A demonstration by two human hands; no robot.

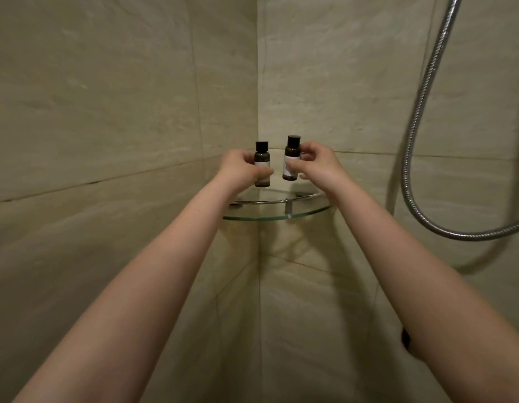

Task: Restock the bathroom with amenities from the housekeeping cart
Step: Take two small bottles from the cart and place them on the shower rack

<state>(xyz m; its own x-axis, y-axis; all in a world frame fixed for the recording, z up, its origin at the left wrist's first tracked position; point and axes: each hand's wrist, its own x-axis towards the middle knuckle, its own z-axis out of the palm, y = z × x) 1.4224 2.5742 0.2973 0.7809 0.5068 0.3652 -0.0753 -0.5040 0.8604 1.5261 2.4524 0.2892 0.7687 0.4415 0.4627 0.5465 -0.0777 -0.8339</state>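
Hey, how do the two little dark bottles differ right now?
The left bottle stands upright; the right bottle tilts slightly. The left bottle is lower, near the glass shelf; the right bottle is held higher, clear of it. The left hand wraps the left bottle's lower half; the right hand pinches the right bottle's side. Both are dark, black-capped, pale-labelled.

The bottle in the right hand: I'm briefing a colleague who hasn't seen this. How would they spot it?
Find the glass corner shelf where the tiled walls meet. There, two dark black-capped bottles are held side by side. Yours is the right bottle, pinched by the right hand, slightly tilted and higher than the left bottle in the left hand.
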